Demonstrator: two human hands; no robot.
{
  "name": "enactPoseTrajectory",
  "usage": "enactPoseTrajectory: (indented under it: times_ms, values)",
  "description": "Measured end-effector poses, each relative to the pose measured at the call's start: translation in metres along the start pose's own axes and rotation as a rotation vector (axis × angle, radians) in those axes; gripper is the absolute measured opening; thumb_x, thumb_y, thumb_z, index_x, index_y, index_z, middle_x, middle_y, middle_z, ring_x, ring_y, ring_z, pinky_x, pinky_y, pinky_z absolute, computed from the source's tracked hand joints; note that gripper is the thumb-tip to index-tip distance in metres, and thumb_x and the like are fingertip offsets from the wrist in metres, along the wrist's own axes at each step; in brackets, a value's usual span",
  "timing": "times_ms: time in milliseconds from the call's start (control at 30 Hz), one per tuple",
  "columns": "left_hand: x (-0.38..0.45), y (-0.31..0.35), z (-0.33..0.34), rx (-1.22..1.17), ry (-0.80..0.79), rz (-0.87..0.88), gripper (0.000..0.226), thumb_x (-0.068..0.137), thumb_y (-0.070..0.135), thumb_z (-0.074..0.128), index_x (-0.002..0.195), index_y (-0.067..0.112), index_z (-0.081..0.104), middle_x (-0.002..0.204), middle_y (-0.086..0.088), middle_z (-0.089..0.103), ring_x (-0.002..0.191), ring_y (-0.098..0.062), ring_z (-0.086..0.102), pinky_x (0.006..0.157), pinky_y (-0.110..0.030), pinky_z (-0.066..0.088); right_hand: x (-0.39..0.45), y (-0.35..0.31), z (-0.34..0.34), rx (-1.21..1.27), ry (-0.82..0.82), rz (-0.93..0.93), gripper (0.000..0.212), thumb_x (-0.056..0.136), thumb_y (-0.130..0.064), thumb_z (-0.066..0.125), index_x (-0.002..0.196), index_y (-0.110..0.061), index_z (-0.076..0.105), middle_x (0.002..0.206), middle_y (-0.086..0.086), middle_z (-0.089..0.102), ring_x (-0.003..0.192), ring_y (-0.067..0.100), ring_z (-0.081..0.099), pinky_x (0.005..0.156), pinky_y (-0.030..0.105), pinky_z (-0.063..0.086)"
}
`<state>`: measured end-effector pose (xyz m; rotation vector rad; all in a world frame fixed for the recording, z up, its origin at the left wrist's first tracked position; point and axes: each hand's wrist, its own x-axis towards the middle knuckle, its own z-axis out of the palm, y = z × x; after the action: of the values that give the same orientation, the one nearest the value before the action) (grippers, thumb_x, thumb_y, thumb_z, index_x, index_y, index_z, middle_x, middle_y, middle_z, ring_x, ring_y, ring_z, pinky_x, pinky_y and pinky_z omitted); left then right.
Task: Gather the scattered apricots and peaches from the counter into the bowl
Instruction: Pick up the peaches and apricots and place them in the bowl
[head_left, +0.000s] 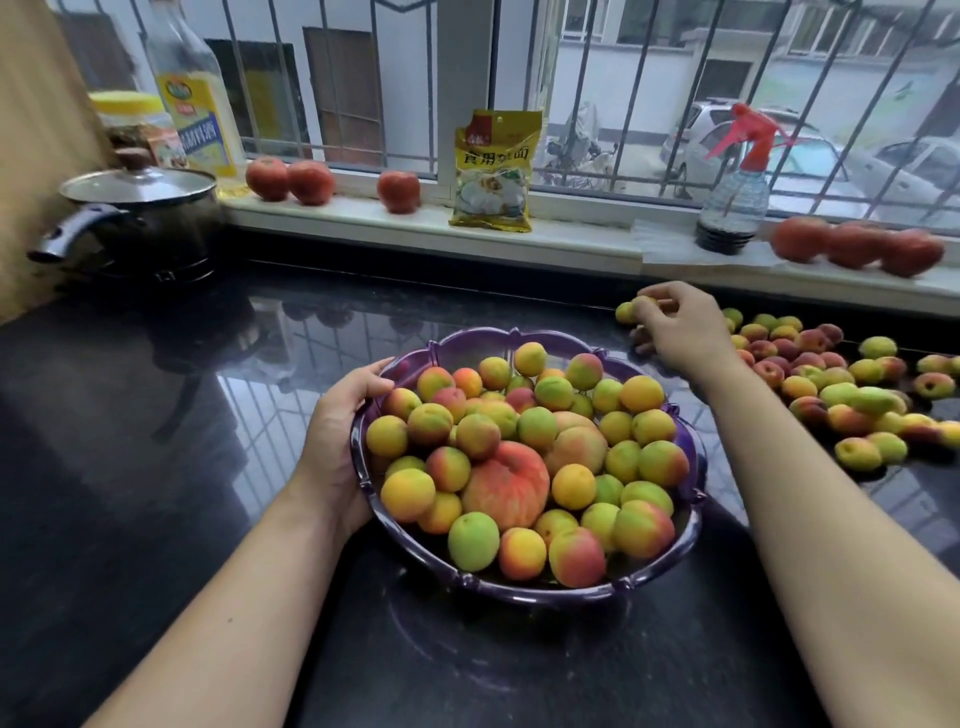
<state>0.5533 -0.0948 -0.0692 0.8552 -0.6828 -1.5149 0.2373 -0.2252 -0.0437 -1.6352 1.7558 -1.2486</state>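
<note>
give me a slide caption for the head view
Left hand steadies the purple bowl; right hand pinches an apricot.

bowl (524, 597) 1 | pot (140, 208) 1 | sill peaches 6: 11 o'clock three (311, 182), 2 o'clock three (852, 244) | hands 2 (337, 441) (680, 332)

The bowl (524, 597) sits mid-counter (130, 467), loose apricots (852, 395) to its right, pot (140, 218) behind left.

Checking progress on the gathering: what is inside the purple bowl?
The purple bowl is heaped with small apricots and two larger peaches near the middle. Lower fruit and the bowl's bottom are covered by the pile.
</note>
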Motion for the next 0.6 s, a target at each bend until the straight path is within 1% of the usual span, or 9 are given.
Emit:
enactPoseTrajectory:
  times_ms: [33, 67, 133, 200, 300, 333, 400, 467, 600]
  values:
    - [-0.001, 0.002, 0.001, -0.002, -0.008, -0.009, 0.042, 0.097, 0.017, 0.041, 0.127, 0.000, 0.066, 0.103, -0.018, 0.071, 0.092, -0.031, 0.072, 0.083, -0.042, 0.064, -0.005, -0.010, -0.005, 0.179, -0.084, 0.041, 0.017, 0.103, -0.024, 0.057, 0.117, -0.017, 0.063, 0.100, 0.017, 0.072, 0.076, 0.026, 0.070, 0.049, 0.024, 0.050]
    - [-0.003, 0.003, 0.004, -0.002, -0.015, -0.018, 0.037, 0.097, 0.017, 0.043, 0.119, 0.003, 0.069, 0.100, -0.017, 0.071, 0.089, -0.030, 0.072, 0.080, -0.040, 0.065, -0.012, -0.018, -0.008, 0.321, -0.166, 0.064, 0.015, 0.104, -0.023, 0.056, 0.115, -0.018, 0.063, 0.103, 0.017, 0.071, 0.080, 0.026, 0.072, 0.051, 0.024, 0.051]
    - [-0.008, 0.006, 0.006, 0.018, 0.013, -0.059, 0.032, 0.096, 0.020, 0.048, 0.101, 0.009, 0.078, 0.100, -0.015, 0.073, 0.087, -0.029, 0.074, 0.079, -0.041, 0.065, -0.031, -0.025, -0.008, 0.512, -0.291, 0.073, 0.017, 0.105, -0.023, 0.053, 0.116, -0.020, 0.065, 0.113, 0.014, 0.069, 0.096, 0.027, 0.074, 0.070, 0.032, 0.058]
    - [-0.012, 0.008, 0.011, 0.034, 0.069, -0.111, 0.038, 0.100, 0.028, 0.050, 0.093, 0.012, 0.084, 0.107, -0.016, 0.077, 0.093, -0.030, 0.077, 0.085, -0.043, 0.064, -0.050, -0.025, -0.003, 0.570, -0.306, 0.074, 0.021, 0.106, -0.026, 0.049, 0.121, -0.022, 0.064, 0.117, 0.008, 0.067, 0.103, 0.024, 0.073, 0.083, 0.040, 0.058]
    - [-0.021, 0.013, 0.009, 0.019, 0.233, -0.124, 0.049, 0.108, 0.041, 0.044, 0.119, 0.005, 0.075, 0.129, -0.022, 0.072, 0.111, -0.034, 0.075, 0.098, -0.047, 0.056, -0.070, -0.030, 0.000, 0.666, -0.219, 0.141, 0.025, 0.108, -0.027, 0.046, 0.128, -0.021, 0.059, 0.121, 0.007, 0.066, 0.102, 0.019, 0.074, 0.090, 0.044, 0.058]
    - [-0.028, 0.014, 0.005, -0.011, 0.323, -0.081, 0.045, 0.109, 0.041, 0.043, 0.119, 0.005, 0.069, 0.129, -0.022, 0.071, 0.109, -0.034, 0.074, 0.096, -0.047, 0.056, -0.075, -0.032, -0.001, 0.714, -0.198, 0.166, 0.026, 0.108, -0.025, 0.045, 0.130, -0.019, 0.058, 0.122, 0.007, 0.065, 0.101, 0.019, 0.074, 0.090, 0.043, 0.059]
    - [-0.061, 0.008, 0.002, -0.035, 0.419, -0.009, 0.034, 0.110, 0.037, 0.042, 0.106, 0.010, 0.062, 0.111, -0.016, 0.069, 0.091, -0.027, 0.069, 0.083, -0.044, 0.057, -0.081, -0.034, 0.000, 0.749, -0.155, 0.185, 0.027, 0.109, -0.024, 0.043, 0.132, -0.017, 0.055, 0.124, 0.007, 0.062, 0.099, 0.021, 0.075, 0.091, 0.042, 0.059]
    - [-0.103, -0.007, 0.010, -0.025, 0.374, 0.036, 0.031, 0.109, 0.034, 0.040, 0.111, 0.011, 0.062, 0.106, -0.012, 0.069, 0.092, -0.025, 0.068, 0.081, -0.044, 0.056, -0.085, -0.034, 0.002, 0.744, -0.095, 0.210, 0.031, 0.109, -0.025, 0.044, 0.135, -0.013, 0.053, 0.125, 0.007, 0.061, 0.095, 0.021, 0.076, 0.090, 0.042, 0.060]
    - [-0.139, -0.034, 0.039, 0.011, 0.216, 0.096, 0.041, 0.111, 0.029, 0.039, 0.133, 0.011, 0.068, 0.127, -0.005, 0.077, 0.122, -0.021, 0.069, 0.106, -0.044, 0.052, -0.095, -0.033, 0.003, 0.803, 0.008, 0.309, 0.034, 0.108, -0.028, 0.045, 0.135, -0.008, 0.053, 0.128, 0.013, 0.064, 0.091, 0.021, 0.077, 0.088, 0.044, 0.061]
